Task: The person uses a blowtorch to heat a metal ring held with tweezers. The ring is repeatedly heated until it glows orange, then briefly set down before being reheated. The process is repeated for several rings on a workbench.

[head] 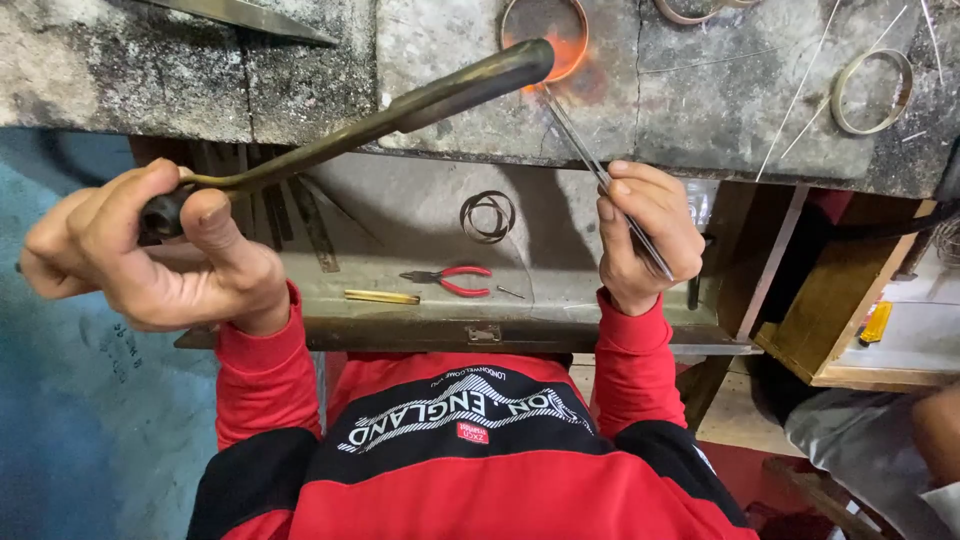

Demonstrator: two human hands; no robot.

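Gripping the dark handle of one long brass blowtorch [380, 120], the left hand [150, 250] is closed around it, thumb on top, its nozzle aimed at one glowing metal ring [545, 30] on the grey stone bench [700, 90]. In the tray [420, 270] below lie one brass rod [382, 297], one red-handled pair of pliers [450, 281] and one coil of wire rings [487, 215]. The right hand [645, 235] pinches one pair of steel tweezers [600, 175], tips toward the glowing ring. Further right, one brass ring [872, 92] rests on the bench.
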